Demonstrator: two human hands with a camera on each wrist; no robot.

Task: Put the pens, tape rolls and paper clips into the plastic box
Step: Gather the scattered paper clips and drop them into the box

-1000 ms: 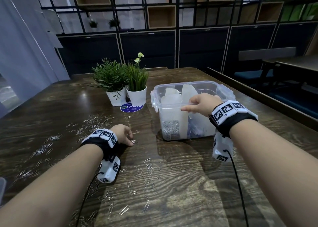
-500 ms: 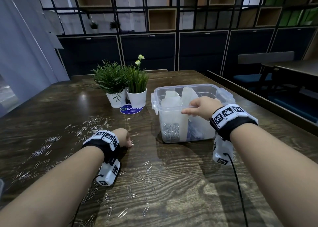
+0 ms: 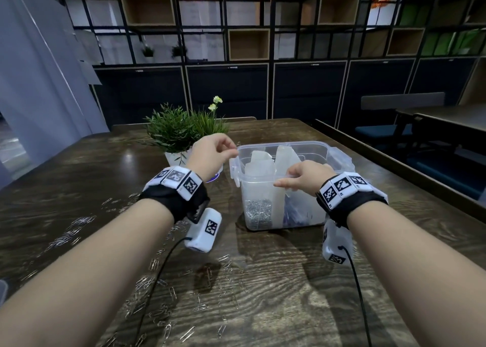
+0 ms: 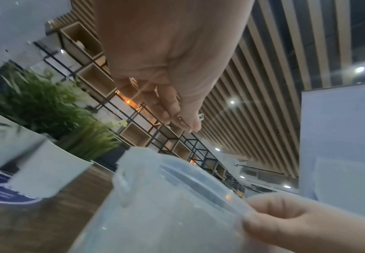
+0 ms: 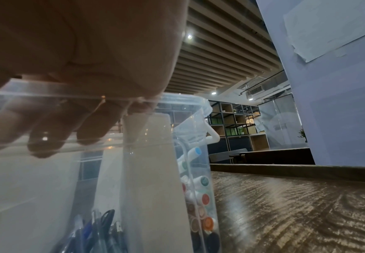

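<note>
From my seat I see a dark wood-grain desk (image 3: 289,307) under dim light, with a grey curtain (image 3: 39,70) at the far left of the room and, along the back wall, dark cabinets under a black grid shelf (image 3: 247,31) holding wooden cubbies and an orange lamp glow. Loose paper clips (image 3: 163,312) are scattered over the desk's left side and near edge. Toward the far edge, left of centre, stand two potted plants (image 3: 181,128) in white pots.

My left hand (image 3: 210,152) is raised just at the left rim of the plastic box (image 3: 339,160), fingers bunched in a narrow pinch; in the left wrist view a small clip (image 4: 201,116) shows at the fingertips (image 4: 190,123).

The clear box sits right of centre, well in from the right edge. Inside it, white dividers stand upright, a heap of paper clips lies in the left compartment, and pens (image 5: 99,229) and round coloured marker caps (image 5: 205,198) show through the wall in the right wrist view. I cannot make out tape rolls.

My right hand (image 3: 305,175) grips the box's near rim, fingers hooked inside and the thumb outside. Beyond the desk's right edge are another dark table (image 3: 444,115) and a blue seat.
</note>
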